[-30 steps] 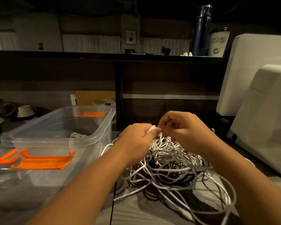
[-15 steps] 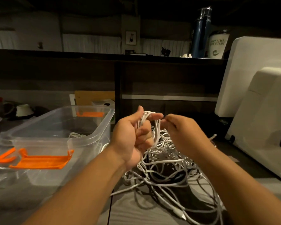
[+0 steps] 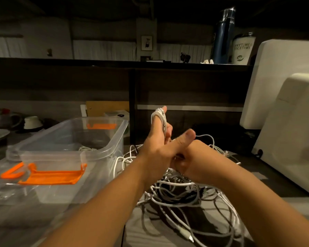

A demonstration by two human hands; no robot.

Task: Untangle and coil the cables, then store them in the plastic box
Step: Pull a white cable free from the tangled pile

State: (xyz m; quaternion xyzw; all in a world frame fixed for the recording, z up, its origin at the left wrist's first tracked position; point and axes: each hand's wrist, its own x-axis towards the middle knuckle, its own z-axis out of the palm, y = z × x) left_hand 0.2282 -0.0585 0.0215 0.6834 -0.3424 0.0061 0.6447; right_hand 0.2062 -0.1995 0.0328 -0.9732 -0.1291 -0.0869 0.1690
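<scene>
Tangled heap of white cables (image 3: 177, 184)

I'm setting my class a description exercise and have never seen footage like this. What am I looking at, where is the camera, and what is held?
There is no machine here: a person works with bare hands, filmed by one camera worn on their head, looking forward and down. The left hand is raised, with a white cable looped over its upright fingers. The right hand is partly hidden behind it, so its grip is unclear. Beneath them a tangle of cables lies on the table. To the left stands a clear plastic box with orange latches.
</scene>
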